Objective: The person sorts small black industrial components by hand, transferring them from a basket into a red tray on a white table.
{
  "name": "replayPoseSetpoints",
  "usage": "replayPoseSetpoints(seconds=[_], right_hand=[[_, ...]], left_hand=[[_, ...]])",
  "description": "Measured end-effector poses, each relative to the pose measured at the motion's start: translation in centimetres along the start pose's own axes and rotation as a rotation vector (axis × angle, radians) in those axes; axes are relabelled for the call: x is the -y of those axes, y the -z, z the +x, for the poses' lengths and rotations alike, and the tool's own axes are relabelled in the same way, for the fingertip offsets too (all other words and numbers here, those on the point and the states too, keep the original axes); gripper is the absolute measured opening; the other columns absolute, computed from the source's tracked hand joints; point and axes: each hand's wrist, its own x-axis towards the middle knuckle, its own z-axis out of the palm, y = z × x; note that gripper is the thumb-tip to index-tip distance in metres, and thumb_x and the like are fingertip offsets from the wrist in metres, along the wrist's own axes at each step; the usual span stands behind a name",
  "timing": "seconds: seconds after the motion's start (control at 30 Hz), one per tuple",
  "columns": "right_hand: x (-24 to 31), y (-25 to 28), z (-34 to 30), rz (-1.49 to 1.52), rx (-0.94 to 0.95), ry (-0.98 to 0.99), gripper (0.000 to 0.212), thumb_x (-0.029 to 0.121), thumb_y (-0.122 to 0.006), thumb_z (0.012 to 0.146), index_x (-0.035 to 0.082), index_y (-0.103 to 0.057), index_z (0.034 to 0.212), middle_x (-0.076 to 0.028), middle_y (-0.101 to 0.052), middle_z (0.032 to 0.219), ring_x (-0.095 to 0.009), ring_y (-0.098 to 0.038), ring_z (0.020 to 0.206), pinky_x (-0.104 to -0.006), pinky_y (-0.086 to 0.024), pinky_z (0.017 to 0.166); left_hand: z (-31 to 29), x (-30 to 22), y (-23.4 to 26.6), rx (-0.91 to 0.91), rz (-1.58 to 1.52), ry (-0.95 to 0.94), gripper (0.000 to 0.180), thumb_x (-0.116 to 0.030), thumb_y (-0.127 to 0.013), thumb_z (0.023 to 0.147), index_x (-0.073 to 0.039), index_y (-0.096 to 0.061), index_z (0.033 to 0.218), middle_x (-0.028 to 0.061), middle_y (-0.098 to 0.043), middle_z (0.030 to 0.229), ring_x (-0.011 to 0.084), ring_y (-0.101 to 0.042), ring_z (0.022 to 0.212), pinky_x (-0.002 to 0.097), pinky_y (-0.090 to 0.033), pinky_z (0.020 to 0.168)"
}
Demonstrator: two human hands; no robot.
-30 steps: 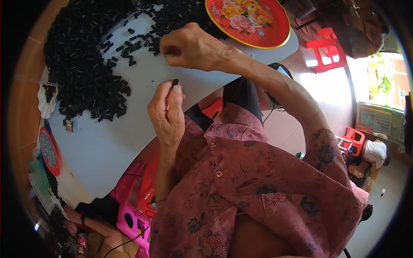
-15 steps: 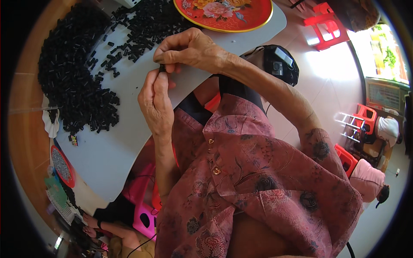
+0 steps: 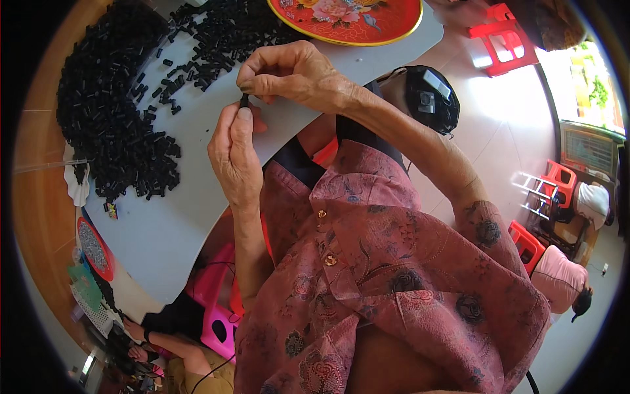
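Note:
A small black cylindrical piece [image 3: 245, 100] stands upright between my two hands, above the near edge of the table. My left hand [image 3: 237, 154] is closed on it from below, with the thumb pressed along its side. My right hand [image 3: 298, 77] meets its upper end in a pinch of thumb and forefinger. Whatever those fingertips may hold is hidden. Beyond my hands lies a large heap of similar black pieces [image 3: 108, 98], with more black pieces [image 3: 226, 39] scattered at the far middle.
The white table [image 3: 157, 246] carries a red flowered tray [image 3: 387, 33] at the far side. At left sits a red dish of small silvery parts [image 3: 95, 249]. A co-worker's arm [image 3: 177, 348] shows lower left. A black bag [image 3: 430, 102] and red stools [image 3: 502, 43] stand at right.
Both hands keep their grip and have barely moved. A bit more of the black piece shows between the fingertips. The view has shifted slightly.

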Motion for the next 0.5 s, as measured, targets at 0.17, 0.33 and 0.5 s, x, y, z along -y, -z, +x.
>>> replayPoseSetpoints(seconds=[0.17,0.33,0.5], right_hand=[[-0.03,0.25,0.15,-0.037,0.018,0.01,0.015,0.011,-0.064,0.088,-0.001,-0.065,0.096,-0.001,-0.062,0.081,-0.006,-0.054,0.07,-0.0213,-0.048,0.066],[-0.16,0.45,0.02,-0.067,0.033,0.018,0.013,0.009,-0.064,0.087,-0.001,-0.065,0.096,-0.001,-0.062,0.082,-0.006,-0.055,0.072,-0.0213,-0.048,0.067],[-0.38,0.38,-0.2,-0.114,0.043,0.058,0.01,0.009,-0.064,0.087,0.0,-0.064,0.092,0.0,-0.063,0.083,-0.005,-0.054,0.072,-0.0207,-0.048,0.067]], left_hand=[[0.18,0.52,0.23,0.014,0.026,-0.004,0.031,-0.025,-0.048,0.095,0.003,-0.059,0.102,0.0045,-0.057,0.073,0.0119,-0.05,0.067,0.0272,-0.04,0.06],[-0.07,0.8,-0.29,-0.013,0.056,-0.063,0.03,-0.025,-0.047,0.096,0.003,-0.059,0.101,0.0048,-0.055,0.071,0.0127,-0.049,0.066,0.0276,-0.04,0.06],[-0.3,0.48,-0.31,-0.023,0.067,-0.081,0.029,-0.024,-0.046,0.096,0.002,-0.058,0.1,0.005,-0.054,0.071,0.0132,-0.048,0.065,0.0279,-0.04,0.06]])
